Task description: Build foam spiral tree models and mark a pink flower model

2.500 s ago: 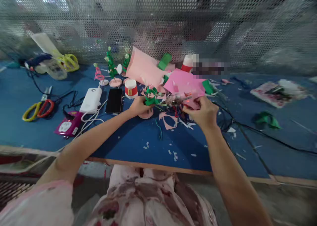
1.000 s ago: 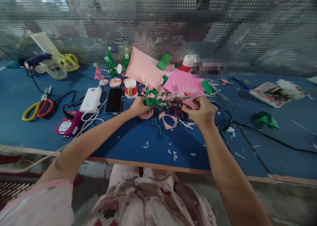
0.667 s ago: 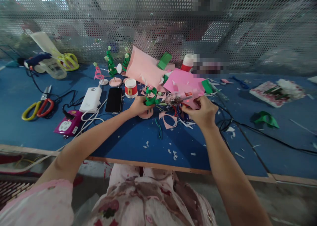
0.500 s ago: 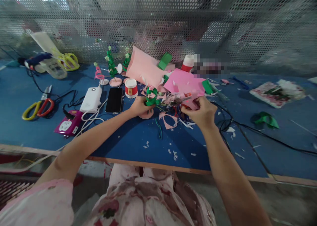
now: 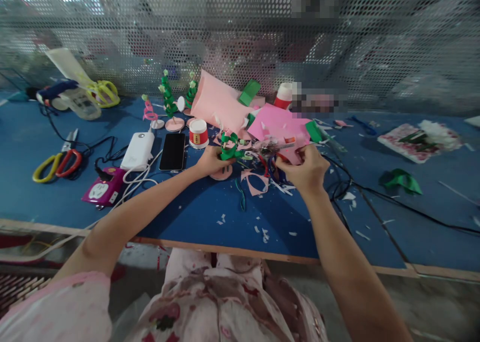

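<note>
My left hand (image 5: 210, 162) pinches a small green curled ornament (image 5: 228, 149) with pale bud tips. A round pink base (image 5: 222, 172) is directly below it, partly hidden by the fingers. My right hand (image 5: 307, 169) is closed beside the pink paper sheets (image 5: 279, 124). Its fingers curl around something dark blue, mostly hidden, so I cannot make out what it is. Between the hands lies a greyish, messy-looking piece (image 5: 268, 147), close to the ornament. A pink paper scrap with a round hole (image 5: 256, 182) rests just in front.
Finished-looking green ornaments (image 5: 168, 99) stand behind a red-and-white cup (image 5: 198, 133). To the left are a black phone (image 5: 172, 151), white power bank (image 5: 138, 151), purple socket block (image 5: 104, 186) and scissors (image 5: 60, 164). Black cables (image 5: 347, 182) cross the right side; a metal mesh (image 5: 232, 32) rises behind.
My right hand and the greyish piece by it have shifted slightly right, away from the ornament. My left hand has hardly moved.
</note>
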Tool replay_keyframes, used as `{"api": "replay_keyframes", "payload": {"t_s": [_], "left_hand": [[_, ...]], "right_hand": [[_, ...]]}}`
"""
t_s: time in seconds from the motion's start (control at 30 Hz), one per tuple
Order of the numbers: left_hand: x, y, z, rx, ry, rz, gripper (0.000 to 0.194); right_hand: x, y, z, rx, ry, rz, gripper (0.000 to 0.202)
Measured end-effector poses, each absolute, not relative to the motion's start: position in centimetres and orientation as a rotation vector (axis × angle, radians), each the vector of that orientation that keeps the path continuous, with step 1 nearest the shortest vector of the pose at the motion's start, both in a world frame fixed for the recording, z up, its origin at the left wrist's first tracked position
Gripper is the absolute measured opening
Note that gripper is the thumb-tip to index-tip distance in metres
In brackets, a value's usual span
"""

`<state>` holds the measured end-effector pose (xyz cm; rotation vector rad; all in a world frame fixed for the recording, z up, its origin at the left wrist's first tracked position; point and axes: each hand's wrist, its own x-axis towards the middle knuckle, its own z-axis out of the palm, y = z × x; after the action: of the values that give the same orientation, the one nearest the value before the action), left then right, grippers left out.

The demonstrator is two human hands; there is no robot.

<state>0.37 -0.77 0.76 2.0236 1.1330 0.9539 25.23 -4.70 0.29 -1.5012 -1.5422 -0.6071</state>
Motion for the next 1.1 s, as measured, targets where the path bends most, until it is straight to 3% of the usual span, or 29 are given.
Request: {"api": "replay_keyframes", "payload": {"t_s": [1.1], "left_hand": [[0.29,-0.80,0.54,1.972,1.065,0.937,0.022]], "right_hand": [[25.59,-5.17,0.97,-1.497,-1.645,-0.535,0.030]]}}
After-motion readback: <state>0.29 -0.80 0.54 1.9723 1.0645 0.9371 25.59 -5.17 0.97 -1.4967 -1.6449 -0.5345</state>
